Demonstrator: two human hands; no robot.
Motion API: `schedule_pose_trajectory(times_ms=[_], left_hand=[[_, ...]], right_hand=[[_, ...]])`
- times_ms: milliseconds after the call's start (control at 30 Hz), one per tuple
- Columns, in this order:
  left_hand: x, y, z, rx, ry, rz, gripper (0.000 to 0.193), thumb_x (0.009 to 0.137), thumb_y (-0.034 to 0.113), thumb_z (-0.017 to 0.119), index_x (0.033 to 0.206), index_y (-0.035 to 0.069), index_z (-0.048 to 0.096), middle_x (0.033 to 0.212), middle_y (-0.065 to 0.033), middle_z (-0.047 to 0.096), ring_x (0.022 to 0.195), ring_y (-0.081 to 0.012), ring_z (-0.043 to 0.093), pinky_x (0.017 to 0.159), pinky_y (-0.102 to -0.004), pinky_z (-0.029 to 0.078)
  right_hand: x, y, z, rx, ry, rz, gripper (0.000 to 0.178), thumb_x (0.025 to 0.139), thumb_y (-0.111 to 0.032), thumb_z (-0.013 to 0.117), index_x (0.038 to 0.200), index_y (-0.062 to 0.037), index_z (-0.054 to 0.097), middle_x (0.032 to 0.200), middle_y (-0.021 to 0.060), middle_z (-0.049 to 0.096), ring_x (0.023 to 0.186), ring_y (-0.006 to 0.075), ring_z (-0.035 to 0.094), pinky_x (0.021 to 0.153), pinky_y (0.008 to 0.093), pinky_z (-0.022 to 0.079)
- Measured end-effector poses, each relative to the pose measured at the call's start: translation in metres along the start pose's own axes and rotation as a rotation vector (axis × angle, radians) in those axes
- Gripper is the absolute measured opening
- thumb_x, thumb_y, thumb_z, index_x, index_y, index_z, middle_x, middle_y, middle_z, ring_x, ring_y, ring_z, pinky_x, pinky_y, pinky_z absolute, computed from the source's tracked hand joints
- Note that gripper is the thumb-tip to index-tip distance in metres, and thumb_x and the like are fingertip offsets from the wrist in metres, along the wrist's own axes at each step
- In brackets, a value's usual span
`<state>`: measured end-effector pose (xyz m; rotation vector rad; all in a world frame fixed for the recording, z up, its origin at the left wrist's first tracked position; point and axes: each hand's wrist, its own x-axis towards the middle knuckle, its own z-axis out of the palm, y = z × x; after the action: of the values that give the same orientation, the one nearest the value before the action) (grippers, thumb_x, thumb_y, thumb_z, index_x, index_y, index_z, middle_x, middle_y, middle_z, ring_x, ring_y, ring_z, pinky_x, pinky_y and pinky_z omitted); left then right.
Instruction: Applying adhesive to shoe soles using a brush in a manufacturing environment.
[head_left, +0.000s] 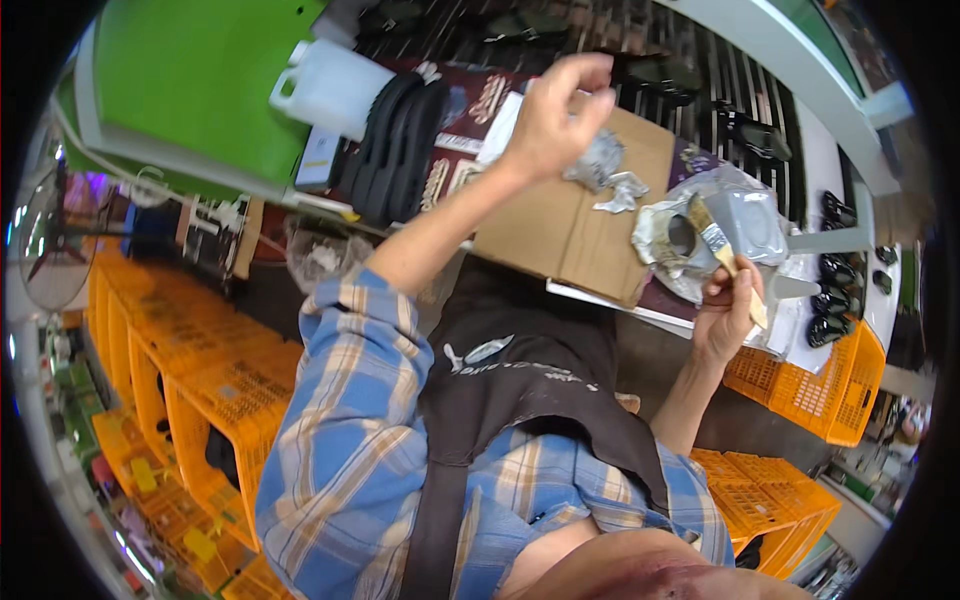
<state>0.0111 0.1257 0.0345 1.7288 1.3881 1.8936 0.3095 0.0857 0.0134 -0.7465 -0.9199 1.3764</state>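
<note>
Cluttered worktop: right hand grips brush, best wiped on rim of wrapped tub; left hand half-curled, seemingly empty.

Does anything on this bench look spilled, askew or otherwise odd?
Only untidiness: a crumpled grey wad lies on the flat cardboard, and ragged plastic is bunched beside the brush in the right hand. Nothing is plainly spilled or broken.
</note>
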Motion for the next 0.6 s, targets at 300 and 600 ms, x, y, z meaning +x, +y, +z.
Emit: schedule_pose_trajectory(times_ms=[300, 600], left_hand=[[-0.098, -0.028, -0.145, 1.280, 0.084, -0.324, 0.103, 0.064, 0.051, 0.074, 0.139, 0.000, 0.025, 0.121, -0.0289, 0.046, 0.117, -0.0419, 0.040, 0.096, -0.0526, 0.031], [-0.074, -0.024, -0.165, 1.296, -0.150, -0.781, 0.090, 0.064, 0.037, 0.063, 0.139, 0.001, 0.028, 0.112, -0.0310, 0.053, 0.108, -0.0434, 0.050, 0.093, -0.0524, 0.036]], right_hand=[[-0.010, 0.016, 0.008, -0.046, -0.053, 0.084, 0.022, 0.091, -0.014, 0.055, 0.106, 0.0019, 0.059, 0.079, 0.0099, 0.061, 0.066, 0.0115, 0.056, 0.059, 0.0212, 0.045], [-0.021, 0.023, 0.022, -0.021, -0.072, 0.124, 0.021, 0.091, -0.013, 0.056, 0.104, 0.0025, 0.060, 0.077, 0.0094, 0.062, 0.063, 0.0115, 0.055, 0.059, 0.0209, 0.045]])
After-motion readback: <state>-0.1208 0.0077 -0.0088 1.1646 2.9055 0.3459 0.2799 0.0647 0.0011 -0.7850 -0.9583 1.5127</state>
